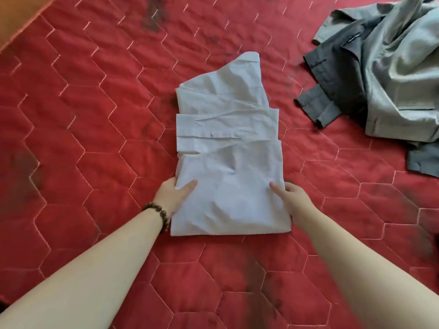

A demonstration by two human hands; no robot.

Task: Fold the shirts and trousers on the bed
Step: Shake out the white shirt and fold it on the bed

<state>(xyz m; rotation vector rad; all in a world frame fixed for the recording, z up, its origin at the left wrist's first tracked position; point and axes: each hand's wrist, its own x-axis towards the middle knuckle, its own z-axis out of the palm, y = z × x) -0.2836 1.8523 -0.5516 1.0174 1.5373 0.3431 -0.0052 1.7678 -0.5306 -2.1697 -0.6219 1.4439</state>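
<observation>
A white shirt (228, 148) lies partly folded in the middle of the red quilted bed (95, 115), a cuffed sleeve laid across it and the collar end pointing away. My left hand (172, 194), with a bead bracelet on the wrist, grips the shirt's near left edge, thumb on top and fingers under the cloth. My right hand (293, 198) grips the near right edge the same way.
A loose heap of grey clothes (389, 74), light grey cloth over dark grey trousers (332, 91), lies at the far right of the bed. The bed's edge and an orange floor (19, 13) show at the top left.
</observation>
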